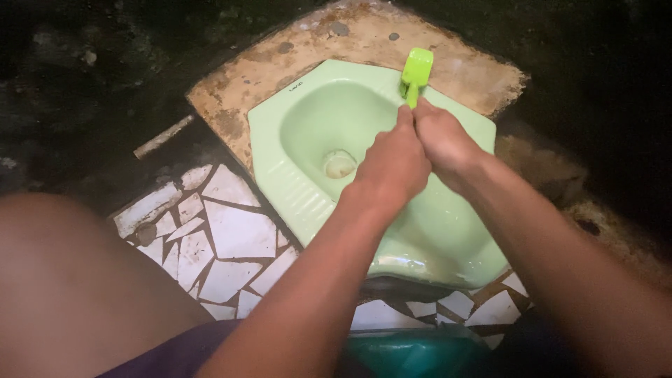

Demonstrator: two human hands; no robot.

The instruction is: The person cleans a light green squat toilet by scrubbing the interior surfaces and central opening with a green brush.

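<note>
Nearest me, below the pale green ceramic squat toilet pan (420, 238): my bare knee (77, 287) at the left and a strip of purple cloth (175, 357) at the bottom edge. Just under the pan's near rim sits a dark teal rounded plastic thing (413, 353), only partly in view; I cannot tell what it is.

Left of the pan and along its near edge: a floor of broken white tile pieces set in dark mortar (231, 238), irregular shards, grimy at the joints.

Over the pan: both my forearms reach across the bowl from the near side. My left hand (392, 168) is curled shut, knuckles up, above the bowl's right half. My right hand (444, 140) lies tight beside it, touching it, fingers also closed. Both are clenched around the handle of a bright lime-green plastic scrubbing brush (416, 73); the handle itself is mostly hidden inside my fists.

The brush head stands up past my fingers, resting at the pan's far rim, right of centre. Its bristle side is not visible.

In the bowl, left of my hands: the round drain hole (339, 163), stained pale brown.

Beyond the pan: a worn, brown-stained concrete slab (350, 38) framing the far rim, pitted. Past the slab, dark ground. Left of the pan, a short pale stick-like piece (164, 136) lies on the dark ground.
</note>
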